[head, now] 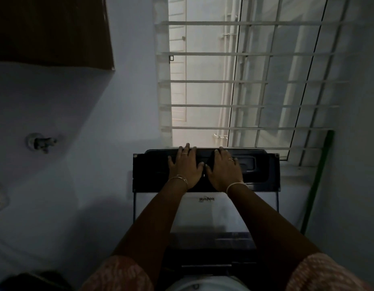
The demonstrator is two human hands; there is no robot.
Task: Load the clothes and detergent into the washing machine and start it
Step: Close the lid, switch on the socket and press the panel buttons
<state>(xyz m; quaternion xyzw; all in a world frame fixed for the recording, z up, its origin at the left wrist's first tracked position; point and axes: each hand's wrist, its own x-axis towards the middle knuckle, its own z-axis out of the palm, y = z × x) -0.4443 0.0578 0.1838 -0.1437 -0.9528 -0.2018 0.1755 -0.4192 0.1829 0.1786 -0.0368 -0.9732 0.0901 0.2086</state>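
Observation:
A top-loading washing machine stands below me under the window. Its lid (152, 171) is raised, with a dark frame and a white panel (207, 215) that bears an upside-down logo. My left hand (185, 168) lies flat on the dark upper part of the lid, fingers spread, fingertips at its top edge. My right hand (224, 170) lies flat beside it, thumbs almost touching. Neither hand holds anything. No clothes or detergent are in view. The drum opening is dark and mostly hidden by my arms.
A barred window (245, 80) rises right behind the lid. A green stick (316, 185) leans in the right corner. A water tap (42, 142) sticks out of the left wall, and a dark brown cabinet (51, 30) hangs above it.

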